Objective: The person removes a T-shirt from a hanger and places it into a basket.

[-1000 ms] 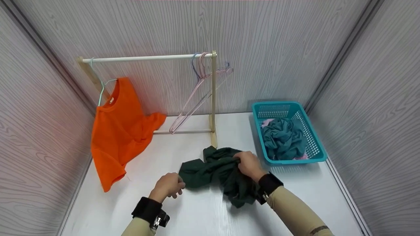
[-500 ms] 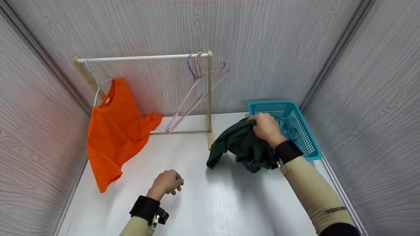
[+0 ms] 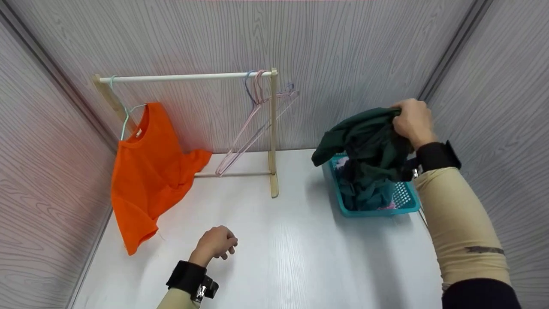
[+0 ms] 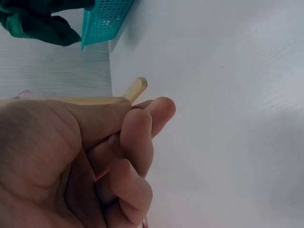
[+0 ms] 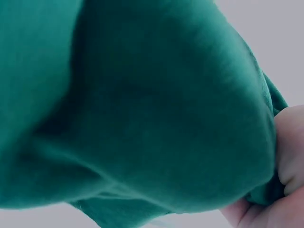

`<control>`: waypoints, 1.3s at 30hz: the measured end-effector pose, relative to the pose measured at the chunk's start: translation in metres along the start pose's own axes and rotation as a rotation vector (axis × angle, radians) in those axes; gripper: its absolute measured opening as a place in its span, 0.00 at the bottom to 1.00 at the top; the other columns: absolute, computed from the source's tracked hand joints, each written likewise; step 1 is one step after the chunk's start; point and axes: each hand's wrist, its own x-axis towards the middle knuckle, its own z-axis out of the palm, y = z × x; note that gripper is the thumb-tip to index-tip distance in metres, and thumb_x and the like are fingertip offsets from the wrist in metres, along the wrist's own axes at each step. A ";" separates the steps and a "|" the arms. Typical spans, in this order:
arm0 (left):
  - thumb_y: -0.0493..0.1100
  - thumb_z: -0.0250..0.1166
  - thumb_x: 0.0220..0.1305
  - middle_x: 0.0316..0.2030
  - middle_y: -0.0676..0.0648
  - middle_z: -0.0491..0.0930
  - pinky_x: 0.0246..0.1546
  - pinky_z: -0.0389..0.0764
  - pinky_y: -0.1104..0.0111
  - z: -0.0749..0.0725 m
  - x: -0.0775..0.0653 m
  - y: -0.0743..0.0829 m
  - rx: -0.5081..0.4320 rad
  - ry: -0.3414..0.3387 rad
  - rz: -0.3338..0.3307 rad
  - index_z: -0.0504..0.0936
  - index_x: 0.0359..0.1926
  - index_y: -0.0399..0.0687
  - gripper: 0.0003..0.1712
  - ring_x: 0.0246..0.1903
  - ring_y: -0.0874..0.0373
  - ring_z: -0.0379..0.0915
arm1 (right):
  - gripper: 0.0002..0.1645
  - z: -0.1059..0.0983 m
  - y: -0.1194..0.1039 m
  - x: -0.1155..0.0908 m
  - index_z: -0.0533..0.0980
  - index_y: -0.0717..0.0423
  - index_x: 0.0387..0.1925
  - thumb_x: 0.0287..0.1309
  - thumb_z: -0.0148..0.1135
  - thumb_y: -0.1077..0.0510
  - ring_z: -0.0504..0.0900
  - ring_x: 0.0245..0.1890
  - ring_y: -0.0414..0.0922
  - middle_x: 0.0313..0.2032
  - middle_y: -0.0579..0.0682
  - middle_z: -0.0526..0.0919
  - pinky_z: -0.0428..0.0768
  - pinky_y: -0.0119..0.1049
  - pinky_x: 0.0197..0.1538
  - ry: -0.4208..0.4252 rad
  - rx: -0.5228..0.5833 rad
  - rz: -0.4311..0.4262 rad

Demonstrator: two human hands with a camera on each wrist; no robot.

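Observation:
My right hand (image 3: 414,122) grips a bunched dark green garment (image 3: 373,133) by its upper edge, raised over the turquoise basket (image 3: 416,201). The garment's folds hang down and overlap the basket's contents in the head view. In the right wrist view, the green fabric (image 5: 156,118) fills most of the picture and only part of the hand shows at the right edge. My left hand (image 3: 214,243) stays near the front middle of the table with its fingers loosely curled and nothing in them. Teal cloth (image 3: 381,195) lies in the basket, partly hidden by the garment.
A rack with a white rail (image 3: 184,77) stands at the back left. From it hang an orange shirt (image 3: 150,171) on a mint hanger (image 3: 125,122) and, at the right end, several bare pink and blue hangers (image 3: 240,146). Grey panel walls enclose the white table (image 3: 274,257).
My right hand has lifted the dark green garment off the table and carried it right and back, over the basket. The left hand has barely moved.

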 end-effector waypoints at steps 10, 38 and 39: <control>0.41 0.60 0.65 0.21 0.49 0.83 0.18 0.73 0.71 0.007 -0.011 -0.012 -0.034 -0.004 -0.036 0.85 0.35 0.40 0.10 0.16 0.60 0.77 | 0.28 -0.013 0.012 0.020 0.76 0.59 0.60 0.61 0.40 0.68 0.76 0.52 0.69 0.57 0.67 0.78 0.76 0.61 0.51 0.094 -0.060 0.116; 0.43 0.59 0.66 0.22 0.49 0.83 0.19 0.73 0.70 0.019 -0.037 -0.036 -0.060 -0.074 -0.125 0.84 0.36 0.40 0.11 0.17 0.60 0.77 | 0.30 0.184 0.063 -0.065 0.59 0.60 0.72 0.72 0.42 0.56 0.45 0.73 0.70 0.73 0.70 0.49 0.47 0.67 0.71 -0.499 0.091 -0.067; 0.43 0.59 0.66 0.22 0.49 0.83 0.19 0.73 0.70 0.020 -0.037 -0.035 -0.061 -0.081 -0.119 0.85 0.36 0.40 0.11 0.17 0.60 0.77 | 0.30 0.190 0.066 -0.071 0.59 0.61 0.71 0.70 0.42 0.59 0.45 0.72 0.70 0.73 0.70 0.50 0.47 0.67 0.70 -0.500 0.090 -0.069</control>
